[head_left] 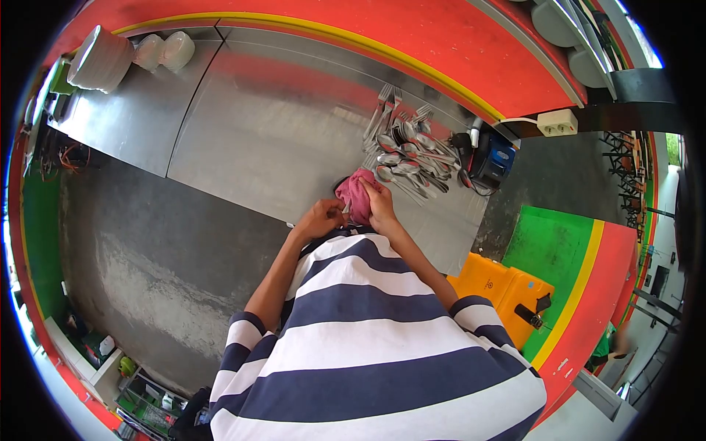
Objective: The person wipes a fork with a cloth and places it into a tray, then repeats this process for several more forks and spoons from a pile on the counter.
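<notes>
Close to my body, at the edge of the steel counter, my right hand [381,208] grips a bunched pink cloth [356,192]. My left hand [322,219] is closed right beside the cloth, with its fingers curled. A thin pale or shiny bit shows between that hand and the cloth, too small to name. Something dark, partly hidden, lies behind the cloth's left side. Just beyond my right hand, a loose pile of spoons [408,158] lies on the counter. Several forks [382,110] lie at the far side of the pile.
The steel counter [257,125] runs to the left, with stacked white plates [101,60] and bowls [176,50] at its far end. A blue-and-black device [491,162] stands right of the cutlery. A yellow case [496,290] is at my right, by a green and red partition [559,257].
</notes>
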Demonstrator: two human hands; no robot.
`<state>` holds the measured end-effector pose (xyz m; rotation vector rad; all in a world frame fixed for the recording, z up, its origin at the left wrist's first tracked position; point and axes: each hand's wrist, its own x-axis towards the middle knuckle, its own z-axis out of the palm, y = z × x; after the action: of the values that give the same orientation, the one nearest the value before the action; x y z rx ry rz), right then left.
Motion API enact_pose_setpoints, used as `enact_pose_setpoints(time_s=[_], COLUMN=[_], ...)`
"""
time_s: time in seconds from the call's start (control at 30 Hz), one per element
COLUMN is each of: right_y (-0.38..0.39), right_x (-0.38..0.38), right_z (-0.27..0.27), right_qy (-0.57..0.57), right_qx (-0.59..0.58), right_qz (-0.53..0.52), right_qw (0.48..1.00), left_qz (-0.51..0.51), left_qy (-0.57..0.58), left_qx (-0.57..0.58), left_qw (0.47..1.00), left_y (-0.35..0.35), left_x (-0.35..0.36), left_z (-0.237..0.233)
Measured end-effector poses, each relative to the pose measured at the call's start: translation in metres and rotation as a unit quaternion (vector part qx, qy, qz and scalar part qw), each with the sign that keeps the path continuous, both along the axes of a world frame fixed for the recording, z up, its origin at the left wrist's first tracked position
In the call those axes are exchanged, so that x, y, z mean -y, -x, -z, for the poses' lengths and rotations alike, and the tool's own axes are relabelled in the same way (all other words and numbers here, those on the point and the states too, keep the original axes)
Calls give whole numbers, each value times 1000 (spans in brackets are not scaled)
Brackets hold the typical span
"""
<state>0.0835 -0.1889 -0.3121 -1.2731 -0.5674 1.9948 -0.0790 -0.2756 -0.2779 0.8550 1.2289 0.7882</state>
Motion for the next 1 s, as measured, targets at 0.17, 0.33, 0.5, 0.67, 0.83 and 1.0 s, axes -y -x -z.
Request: enact_pose_setpoints(time_s=[0.17, 0.33, 0.5, 0.67, 0.83, 1.0], right_y=[0, 0, 3, -3, -9, -8], right_x=[-8, -13, -12, -22, -27, -31], right_z=[-7, 1, -10, -5, -9, -3], right_qy=[52, 10, -61, -113, -202, -273], right_qx=[-25, -2, 5, 56, 156, 238], right_qz=[49, 52, 37, 46, 24, 34], right_qw=[997, 999, 997, 991, 967, 931], left_qz=[47, 57, 15, 27, 55, 32], left_qy=[31, 15, 21, -63, -91, -101], left_qx=[13, -22, -110, -168, -198, -184], left_qw=[998, 998, 994, 983, 974, 977], left_y=[6, 5, -15, -15, -10, -6], left_x=[-1, -3, -13, -17, -13, -12], left_z=[-15, -12, -2, -22, -24, -32])
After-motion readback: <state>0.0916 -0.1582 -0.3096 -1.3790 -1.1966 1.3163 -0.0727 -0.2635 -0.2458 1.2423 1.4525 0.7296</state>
